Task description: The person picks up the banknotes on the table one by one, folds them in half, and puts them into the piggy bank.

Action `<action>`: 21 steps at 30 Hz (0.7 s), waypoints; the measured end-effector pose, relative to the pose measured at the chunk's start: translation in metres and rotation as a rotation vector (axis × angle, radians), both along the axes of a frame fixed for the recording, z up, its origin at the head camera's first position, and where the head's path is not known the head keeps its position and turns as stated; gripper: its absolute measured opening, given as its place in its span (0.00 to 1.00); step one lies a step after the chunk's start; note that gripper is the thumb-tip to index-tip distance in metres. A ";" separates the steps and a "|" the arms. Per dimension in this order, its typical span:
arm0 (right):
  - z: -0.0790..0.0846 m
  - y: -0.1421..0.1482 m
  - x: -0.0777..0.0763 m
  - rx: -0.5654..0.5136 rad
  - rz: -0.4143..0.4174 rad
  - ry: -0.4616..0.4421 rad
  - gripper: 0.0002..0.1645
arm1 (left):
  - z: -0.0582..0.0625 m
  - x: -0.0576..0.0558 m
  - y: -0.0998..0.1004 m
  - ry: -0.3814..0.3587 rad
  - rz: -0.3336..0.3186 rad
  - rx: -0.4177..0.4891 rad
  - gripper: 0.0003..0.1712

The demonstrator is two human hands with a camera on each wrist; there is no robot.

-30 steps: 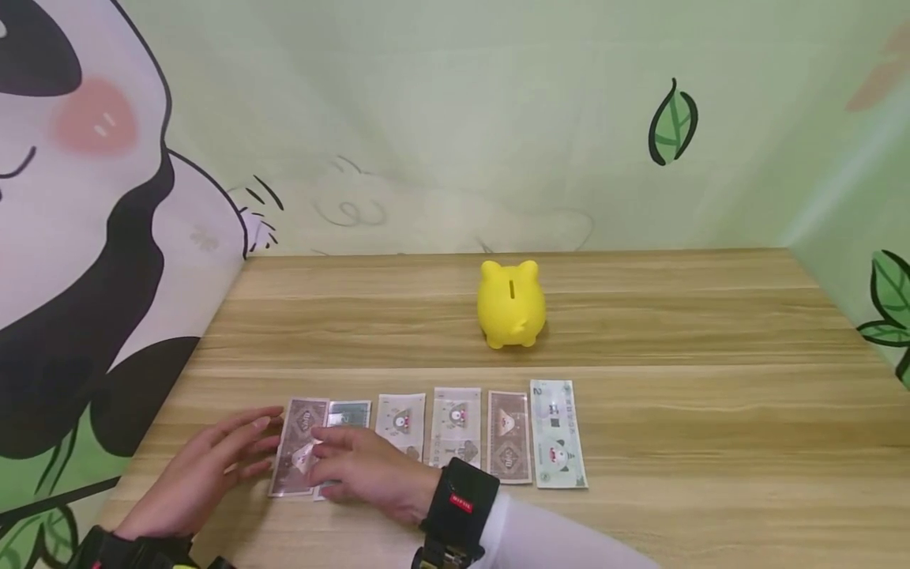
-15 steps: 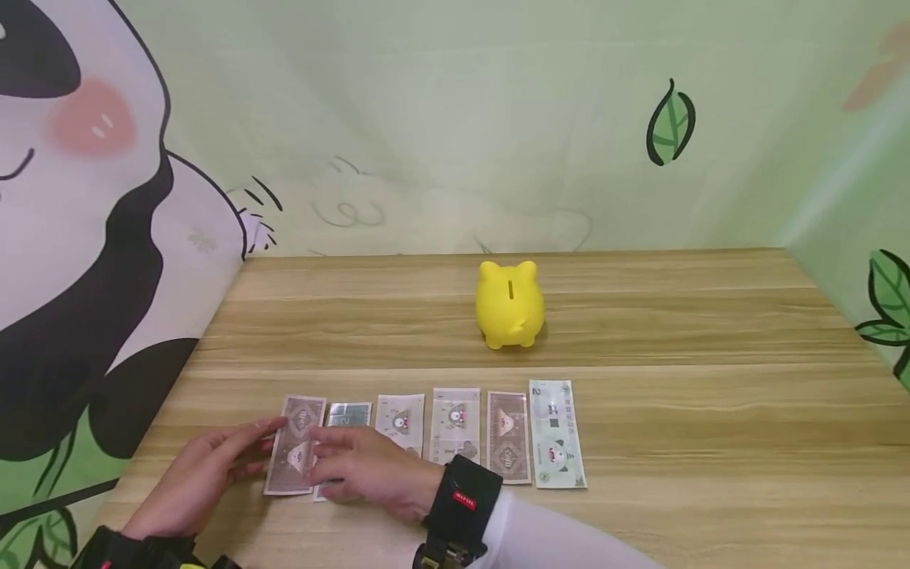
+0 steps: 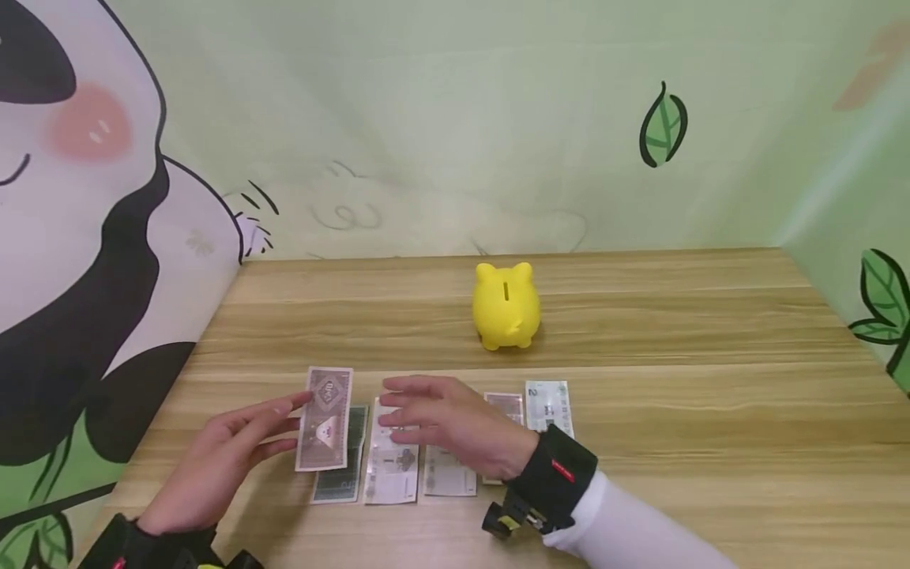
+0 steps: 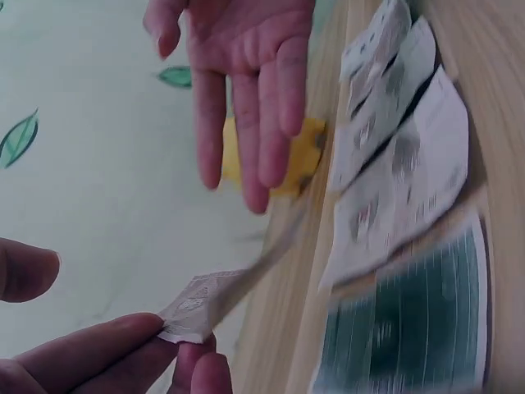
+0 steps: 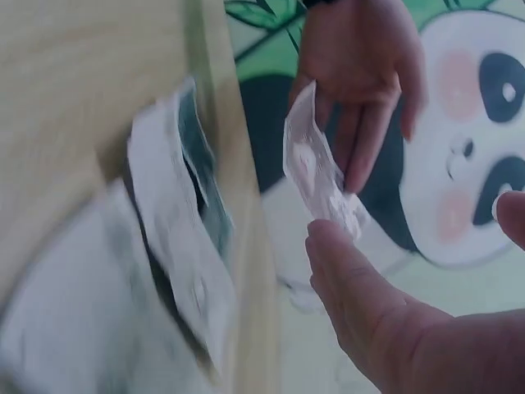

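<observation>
My left hand (image 3: 229, 449) holds a brown play banknote (image 3: 325, 431) raised off the table. In the left wrist view its edge is between the fingers (image 4: 123, 332), with the thumb apart. My right hand (image 3: 451, 423) hovers over the row of notes, fingers extended and holding nothing. Below the raised note lies a dark green banknote (image 3: 336, 484). To its right are two whitish banknotes (image 3: 391, 480), partly covered by the right hand, then another brown banknote (image 3: 505, 405) and a pale green banknote (image 3: 547, 401), both partly hidden by the right hand and wrist.
A yellow piggy bank (image 3: 506, 312) with a slot on top stands behind the row on the wooden table (image 3: 675, 316). Fabric printed with a panda (image 3: 64, 237) and leaves walls off the back and sides.
My left hand has lifted the leftmost brown banknote off the table, moving it up and right. My right hand has moved right, away from that note, uncovering the dark green one.
</observation>
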State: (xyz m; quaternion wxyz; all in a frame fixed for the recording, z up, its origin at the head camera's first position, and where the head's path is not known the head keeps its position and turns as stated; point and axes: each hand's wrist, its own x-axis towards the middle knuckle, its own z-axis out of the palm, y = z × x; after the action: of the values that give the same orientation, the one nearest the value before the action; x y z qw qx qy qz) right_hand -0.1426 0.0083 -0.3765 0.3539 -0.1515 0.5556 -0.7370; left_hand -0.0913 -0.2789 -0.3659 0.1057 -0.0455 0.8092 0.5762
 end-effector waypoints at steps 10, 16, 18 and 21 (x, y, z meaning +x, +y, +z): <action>0.017 0.068 -0.025 0.109 -0.158 0.157 0.35 | 0.024 -0.030 0.082 0.155 -0.213 0.095 0.24; 0.027 0.091 -0.039 0.266 -0.225 0.282 0.33 | 0.020 -0.061 0.130 0.209 -0.214 0.227 0.23; 0.028 0.099 -0.043 0.287 -0.231 0.327 0.31 | 0.020 -0.069 0.145 0.200 -0.215 0.244 0.23; 0.030 0.109 -0.048 0.305 -0.261 0.360 0.26 | 0.020 -0.080 0.166 0.205 -0.216 0.262 0.23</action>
State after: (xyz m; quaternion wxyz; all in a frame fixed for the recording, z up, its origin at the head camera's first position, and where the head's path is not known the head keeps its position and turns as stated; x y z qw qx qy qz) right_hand -0.1903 0.1174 -0.3462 0.1700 -0.1520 0.7290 -0.6454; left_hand -0.1714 -0.1126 -0.3462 0.0889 0.1150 0.7339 0.6635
